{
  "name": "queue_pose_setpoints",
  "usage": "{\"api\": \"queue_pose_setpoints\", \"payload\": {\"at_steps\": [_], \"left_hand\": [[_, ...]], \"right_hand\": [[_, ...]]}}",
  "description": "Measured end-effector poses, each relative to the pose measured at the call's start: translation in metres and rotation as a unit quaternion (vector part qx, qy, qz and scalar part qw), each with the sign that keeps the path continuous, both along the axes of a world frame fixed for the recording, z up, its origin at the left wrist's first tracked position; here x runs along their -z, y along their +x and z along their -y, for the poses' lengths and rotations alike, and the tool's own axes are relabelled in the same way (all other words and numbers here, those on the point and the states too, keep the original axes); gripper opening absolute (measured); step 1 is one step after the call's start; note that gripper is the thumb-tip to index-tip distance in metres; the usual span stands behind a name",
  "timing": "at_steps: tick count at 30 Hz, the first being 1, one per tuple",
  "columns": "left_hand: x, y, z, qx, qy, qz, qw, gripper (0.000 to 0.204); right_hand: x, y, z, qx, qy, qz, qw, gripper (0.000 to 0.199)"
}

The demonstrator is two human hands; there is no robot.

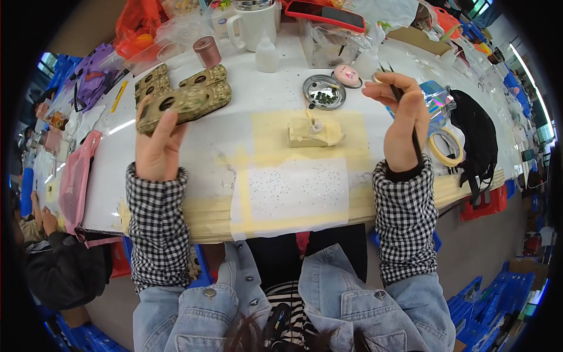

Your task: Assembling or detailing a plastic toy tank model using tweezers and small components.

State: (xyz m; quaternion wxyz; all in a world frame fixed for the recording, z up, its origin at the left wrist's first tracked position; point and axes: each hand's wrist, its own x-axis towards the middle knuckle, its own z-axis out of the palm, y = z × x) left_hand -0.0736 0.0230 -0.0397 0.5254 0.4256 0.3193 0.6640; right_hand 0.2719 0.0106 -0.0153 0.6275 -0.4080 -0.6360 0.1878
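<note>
Left hand fingers grip a gold glittery phone case upper left, long axis sideways; right hand pinches a thin dark stick upright, well apart on the right.

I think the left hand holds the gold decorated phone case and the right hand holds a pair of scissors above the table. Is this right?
Not quite. The head view shows the right hand holding a thin dark stick-like tool, not scissors. The rest stands: the left hand holds the gold decorated phone case above the table.

Tiny specks on white sheet indistinct
</note>
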Motion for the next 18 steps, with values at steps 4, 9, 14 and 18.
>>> {"api": "queue_pose_setpoints", "payload": {"at_steps": [4, 9, 14, 18], "left_hand": [[0.028, -0.075, 0.026, -0.136, -0.059, -0.209, 0.967, 0.067], [0.038, -0.115, 0.049, -0.217, -0.066, -0.436, 0.871, 0.073], [0.049, -0.136, 0.052, -0.279, -0.088, -0.485, 0.824, 0.07], [0.056, -0.148, 0.05, -0.318, -0.123, -0.509, 0.791, 0.071]], "right_hand": [[-0.011, 0.026, 0.059, -0.005, -0.009, 0.035, 0.999, 0.045], [0.003, 0.039, 0.132, 0.028, -0.115, 0.09, 0.989, 0.023], [0.031, 0.044, 0.158, 0.023, -0.141, 0.162, 0.976, 0.027], [0.035, 0.052, 0.166, 0.005, -0.152, 0.176, 0.973, 0.044]]}}
